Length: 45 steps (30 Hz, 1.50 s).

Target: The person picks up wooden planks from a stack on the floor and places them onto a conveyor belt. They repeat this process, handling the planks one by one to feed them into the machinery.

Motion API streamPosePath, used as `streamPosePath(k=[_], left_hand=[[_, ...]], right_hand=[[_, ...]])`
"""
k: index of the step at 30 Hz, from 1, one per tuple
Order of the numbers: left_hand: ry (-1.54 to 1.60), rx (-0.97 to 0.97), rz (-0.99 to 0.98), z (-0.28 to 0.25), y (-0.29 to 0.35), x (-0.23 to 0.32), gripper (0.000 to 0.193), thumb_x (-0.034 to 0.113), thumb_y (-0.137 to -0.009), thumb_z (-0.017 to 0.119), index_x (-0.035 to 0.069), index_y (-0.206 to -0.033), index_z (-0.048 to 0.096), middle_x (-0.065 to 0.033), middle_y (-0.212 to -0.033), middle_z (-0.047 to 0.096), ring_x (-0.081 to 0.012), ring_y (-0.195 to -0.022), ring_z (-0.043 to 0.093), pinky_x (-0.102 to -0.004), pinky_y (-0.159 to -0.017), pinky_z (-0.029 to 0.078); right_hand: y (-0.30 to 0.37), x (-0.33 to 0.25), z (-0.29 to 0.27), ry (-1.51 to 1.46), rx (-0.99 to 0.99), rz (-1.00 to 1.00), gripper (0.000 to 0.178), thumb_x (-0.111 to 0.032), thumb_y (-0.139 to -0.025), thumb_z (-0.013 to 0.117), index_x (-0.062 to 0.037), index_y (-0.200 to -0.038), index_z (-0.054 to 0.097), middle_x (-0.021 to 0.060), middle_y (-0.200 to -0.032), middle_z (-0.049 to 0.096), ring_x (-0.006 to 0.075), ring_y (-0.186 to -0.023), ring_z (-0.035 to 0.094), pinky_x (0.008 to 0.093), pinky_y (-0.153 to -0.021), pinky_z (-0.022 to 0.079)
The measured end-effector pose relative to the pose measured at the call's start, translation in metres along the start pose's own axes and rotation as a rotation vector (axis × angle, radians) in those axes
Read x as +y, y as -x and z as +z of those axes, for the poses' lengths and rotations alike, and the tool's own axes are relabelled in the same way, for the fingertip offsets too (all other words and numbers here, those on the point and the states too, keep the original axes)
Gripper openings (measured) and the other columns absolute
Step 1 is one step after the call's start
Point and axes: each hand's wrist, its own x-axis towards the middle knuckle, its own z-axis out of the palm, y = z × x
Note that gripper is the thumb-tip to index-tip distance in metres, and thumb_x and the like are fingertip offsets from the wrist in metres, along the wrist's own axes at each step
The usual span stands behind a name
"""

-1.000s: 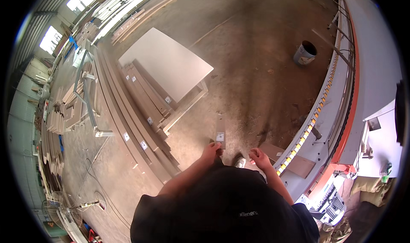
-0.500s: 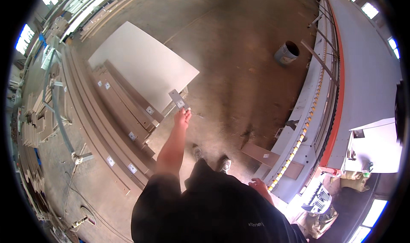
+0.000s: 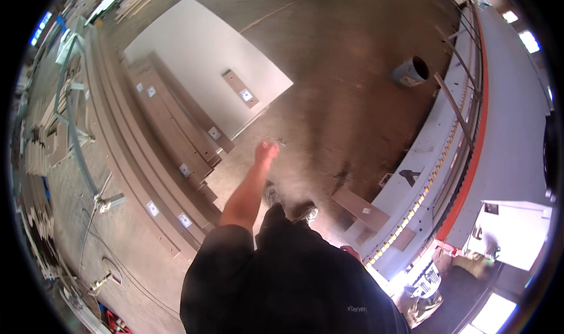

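A small brown board, in the worker's left hand half a second earlier, now lies flat on a large white panel, its labelled end toward the edge between the panel's near and right corners. The left hand, now free of the piece, hangs just off that edge, holding nothing visible; blur hides whether its fingers are spread or curled. The right hand, mostly behind the dark shirt, sits beside the near end of a long machine; its grip cannot be told. Another brown board juts out there.
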Motion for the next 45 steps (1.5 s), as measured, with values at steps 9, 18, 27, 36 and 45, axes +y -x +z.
streamPosePath(k=[9, 18, 27, 36, 45], left_hand=[[-0.467, -0.462, -0.323, -0.076, 0.212, -0.105, 0.014, 0.022, -0.091, 0.067, 0.009, -0.094, 0.071, -0.0084, -0.087, 0.071, -0.0232, -0.078, 0.069, -0.0386, -0.066, 0.054], [0.309, 0.204, -0.631, -0.111, 0.138, -0.032, 0.023, 0.026, -0.102, 0.055, 0.013, -0.121, 0.057, -0.0076, -0.115, 0.065, -0.0254, -0.094, 0.068, -0.0419, -0.074, 0.055], [0.859, 0.852, -0.342, -0.103, -0.012, 0.004, 0.067, 0.023, -0.102, 0.065, 0.015, -0.158, 0.028, -0.0101, -0.118, 0.059, -0.0243, -0.092, 0.068, -0.0364, -0.074, 0.061], [0.714, 0.726, -0.228, -0.079, 0.016, -0.04, 0.055, 0.006, -0.099, 0.062, 0.008, -0.151, 0.045, -0.0107, -0.108, 0.067, -0.0208, -0.086, 0.069, -0.0319, -0.079, 0.059], [-0.564, 0.387, -0.194, -0.077, -0.015, -0.034, 0.039, 0.023, -0.099, 0.058, 0.016, -0.138, 0.057, -0.0077, -0.118, 0.069, -0.0233, -0.106, 0.068, -0.0417, -0.099, 0.05]], right_hand=[[-0.064, -0.041, -0.007, 0.149, 0.083, -0.1, 0.046, -0.046, -0.09, 0.075, -0.0124, -0.121, 0.069, 0.0095, -0.104, 0.077, 0.0244, -0.099, 0.073, 0.0364, -0.087, 0.056], [-0.096, 0.013, -0.027, 0.189, 0.042, -0.176, 0.042, -0.042, -0.091, 0.075, -0.0128, -0.12, 0.067, 0.0104, -0.106, 0.075, 0.0243, -0.103, 0.073, 0.0364, -0.087, 0.056], [-0.019, 0.025, -0.033, 0.001, -0.088, 0.016, 0.037, -0.032, -0.092, 0.077, -0.0115, -0.121, 0.067, 0.0083, -0.101, 0.076, 0.02, -0.095, 0.073, 0.0332, -0.087, 0.056], [0.003, -0.034, -0.011, -0.061, -0.066, 0.071, 0.04, -0.03, -0.094, 0.075, -0.006, -0.125, 0.066, 0.0091, -0.108, 0.076, 0.0178, -0.103, 0.072, 0.0321, -0.091, 0.055], [0.005, -0.089, -0.011, 0.076, -0.021, 0.167, 0.046, -0.044, -0.09, 0.073, -0.0143, -0.125, 0.069, 0.0067, -0.1, 0.076, 0.0209, -0.098, 0.072, 0.0362, -0.089, 0.056]])
